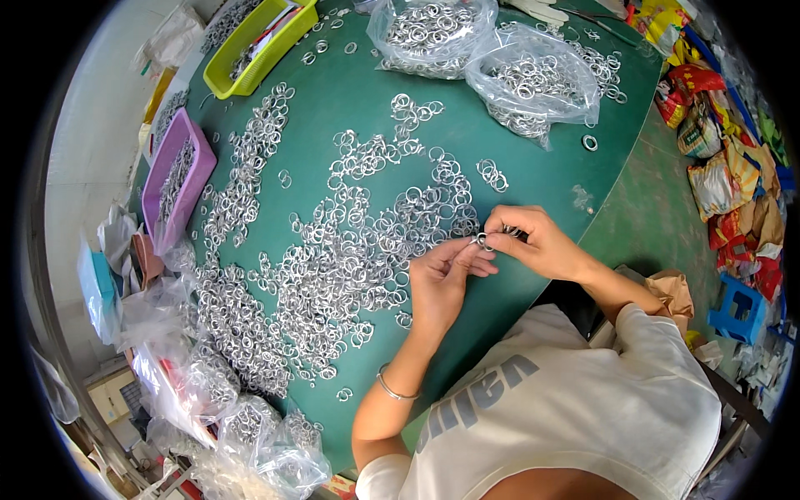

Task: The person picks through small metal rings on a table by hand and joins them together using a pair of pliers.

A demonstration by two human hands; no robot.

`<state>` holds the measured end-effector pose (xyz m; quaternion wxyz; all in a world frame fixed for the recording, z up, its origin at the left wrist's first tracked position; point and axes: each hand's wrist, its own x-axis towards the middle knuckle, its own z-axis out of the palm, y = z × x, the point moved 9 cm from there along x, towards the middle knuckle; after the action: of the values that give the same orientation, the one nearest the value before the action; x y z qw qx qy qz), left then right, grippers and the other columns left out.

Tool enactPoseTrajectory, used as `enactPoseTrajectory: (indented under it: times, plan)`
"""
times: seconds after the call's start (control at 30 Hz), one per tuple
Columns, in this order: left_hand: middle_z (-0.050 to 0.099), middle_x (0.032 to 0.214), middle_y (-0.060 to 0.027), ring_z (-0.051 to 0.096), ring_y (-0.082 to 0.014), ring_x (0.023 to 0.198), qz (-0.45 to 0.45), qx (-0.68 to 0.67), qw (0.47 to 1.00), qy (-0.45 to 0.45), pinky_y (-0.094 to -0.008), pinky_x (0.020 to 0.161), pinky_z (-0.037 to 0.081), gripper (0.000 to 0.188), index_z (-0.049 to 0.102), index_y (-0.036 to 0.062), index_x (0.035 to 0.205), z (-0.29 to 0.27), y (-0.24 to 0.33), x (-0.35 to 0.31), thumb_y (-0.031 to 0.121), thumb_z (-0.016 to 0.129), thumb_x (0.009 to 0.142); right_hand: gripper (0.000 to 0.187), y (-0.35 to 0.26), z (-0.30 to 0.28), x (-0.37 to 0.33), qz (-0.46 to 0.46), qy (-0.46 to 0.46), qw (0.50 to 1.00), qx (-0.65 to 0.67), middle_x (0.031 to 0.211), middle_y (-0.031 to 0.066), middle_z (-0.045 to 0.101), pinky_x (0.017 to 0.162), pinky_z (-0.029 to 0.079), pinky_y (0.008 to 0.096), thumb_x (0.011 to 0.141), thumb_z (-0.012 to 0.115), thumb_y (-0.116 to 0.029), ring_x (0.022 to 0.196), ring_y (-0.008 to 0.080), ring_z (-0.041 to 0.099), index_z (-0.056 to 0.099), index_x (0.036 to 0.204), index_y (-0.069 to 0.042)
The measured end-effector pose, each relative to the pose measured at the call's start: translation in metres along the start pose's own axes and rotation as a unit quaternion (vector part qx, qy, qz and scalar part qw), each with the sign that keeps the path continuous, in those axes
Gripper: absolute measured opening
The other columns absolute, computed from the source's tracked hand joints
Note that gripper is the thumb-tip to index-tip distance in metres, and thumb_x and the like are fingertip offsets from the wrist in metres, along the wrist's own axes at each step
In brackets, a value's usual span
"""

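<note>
My left hand (440, 283) and my right hand (537, 240) meet over the near right part of the green table. Between their fingertips they pinch a small silver metal ring (481, 240). Both hands are closed around it. More dark metal pieces show inside the curled fingers of my right hand, too small to tell apart. Just beyond my left hand spreads a wide heap of loose silver rings (333, 267). A small cluster of rings (492, 175) lies apart, past my right hand.
Clear plastic bags of rings (533, 79) stand at the far right of the green table (400, 417). A yellow-green basket (271, 52) and a purple basket (200, 171) sit at the left. Plastic bags (283, 458) crowd the near left. A blue stool (737, 308) stands on the floor at right.
</note>
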<state>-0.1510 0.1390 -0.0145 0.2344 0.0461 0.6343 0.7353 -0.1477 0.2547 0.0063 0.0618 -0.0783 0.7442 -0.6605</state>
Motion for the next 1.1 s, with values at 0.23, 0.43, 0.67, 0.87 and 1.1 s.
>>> enactPoseTrajectory:
  times: [0.23,0.43,0.67,0.87,1.1]
  plan:
    - [0.064,0.076,-0.0137,0.064,-0.0194,0.064,-0.076,-0.066,0.992,-0.077,-0.0275,0.059,0.054,0.019,0.061,-0.008,0.087,0.003,-0.003,-0.007,0.006,0.049,0.091,0.012,-0.024,0.008,0.001,-0.041,-0.051,0.996,-0.058,0.071,0.0106,0.054,0.057,0.04,0.0317,0.087,0.052,-0.01,0.064,0.0221,0.053,0.052,0.084,0.001]
    - [0.063,0.08,-0.0143,0.063,-0.0228,0.063,0.249,0.344,0.905,0.018,-0.0307,0.055,0.052,0.018,0.059,-0.0034,0.091,0.006,0.04,-0.033,-0.011,0.051,0.077,0.011,-0.021,0.018,-0.002,-0.012,-0.06,0.992,-0.113,0.073,0.0128,0.054,0.056,0.041,0.0355,0.087,0.053,-0.011,0.065,0.0311,0.054,0.052,0.084,-0.001]
    - [0.059,0.077,-0.0144,0.06,-0.0247,0.061,0.21,0.37,0.905,-0.024,-0.0319,0.053,0.048,0.02,0.057,-0.0045,0.094,0.005,0.026,-0.049,-0.008,0.053,0.074,0.006,-0.056,0.038,-0.017,-0.17,0.004,0.933,-0.317,0.066,0.0085,0.051,0.048,0.04,0.0364,0.081,0.056,-0.006,0.058,0.0261,0.054,0.053,0.078,-0.003]
    - [0.063,0.072,-0.0128,0.063,-0.0172,0.063,-0.015,0.085,0.996,-0.015,-0.0268,0.058,0.049,0.011,0.061,-0.0048,0.089,-0.019,-0.002,-0.055,-0.004,0.052,0.084,0.01,-0.028,0.047,-0.015,-0.129,-0.041,0.975,-0.177,0.066,0.0084,0.049,0.05,0.04,0.0374,0.081,0.059,-0.009,0.056,0.0279,0.05,0.052,0.084,-0.003]
    - [0.058,0.103,-0.0185,0.054,-0.0332,0.097,0.231,0.455,0.803,0.308,-0.0412,0.085,0.043,0.025,0.056,-0.0029,0.105,-0.113,0.054,-0.078,-0.004,0.054,0.08,0.023,-0.022,0.067,0.003,-0.132,-0.063,0.918,-0.368,0.078,0.0106,0.049,0.059,0.043,0.0384,0.076,0.065,-0.015,0.071,0.0279,0.054,0.053,0.092,-0.004]
